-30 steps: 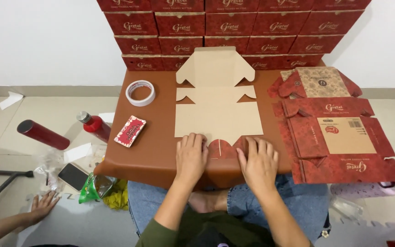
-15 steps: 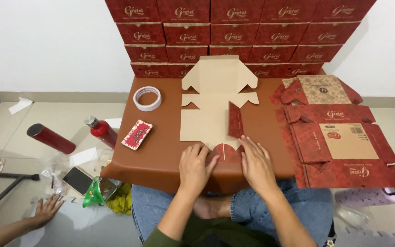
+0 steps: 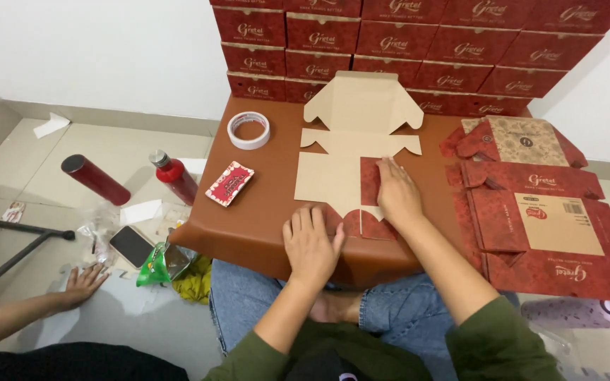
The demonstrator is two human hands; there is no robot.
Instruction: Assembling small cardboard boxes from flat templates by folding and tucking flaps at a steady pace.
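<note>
A flat die-cut cardboard box blank (image 3: 344,152) lies plain side up on a brown low table (image 3: 262,204). Its right side panel is folded over inward and shows its red printed face. My right hand (image 3: 397,190) lies flat on that folded panel, pressing it down. My left hand (image 3: 311,243) rests palm down on the folded near flap at the table's front edge, fingers spread. Neither hand grips anything.
A stack of flat red box blanks (image 3: 541,212) lies to the right. Red assembled boxes (image 3: 418,49) are piled against the wall. A tape roll (image 3: 248,130) and a small red packet (image 3: 229,183) are on the table. Bottles (image 3: 95,179), a phone (image 3: 131,245) and another person's hand (image 3: 82,283) are on the floor at left.
The right side panel of the blank has been folded over inward. My right hand moved up from the near flap onto that panel. My left hand stayed on the near flap.
</note>
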